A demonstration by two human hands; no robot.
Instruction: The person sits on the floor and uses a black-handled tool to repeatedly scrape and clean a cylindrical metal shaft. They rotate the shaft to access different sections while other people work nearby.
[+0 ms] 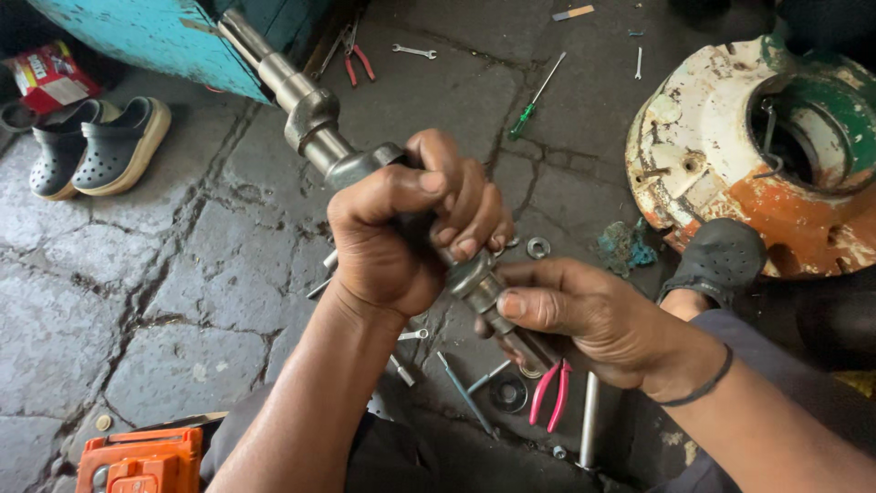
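A long grey metal shaft (306,108) with stepped collars runs from the upper left down toward me. My left hand (401,224) is wrapped tightly around its middle. My right hand (593,315) grips the shaft's lower end, thumb pressed on a metal fitting (479,285) just below my left fist. Both hands are greasy. The part of the shaft inside my fists is hidden.
On the stone floor lie pink-handled pliers (550,394), a green screwdriver (534,100), spanners (415,51), washers (538,246) and bolts. A rusty white-and-green round housing (721,146) sits at right. Grey clogs (96,146) rest at left, an orange tool (141,461) at bottom left.
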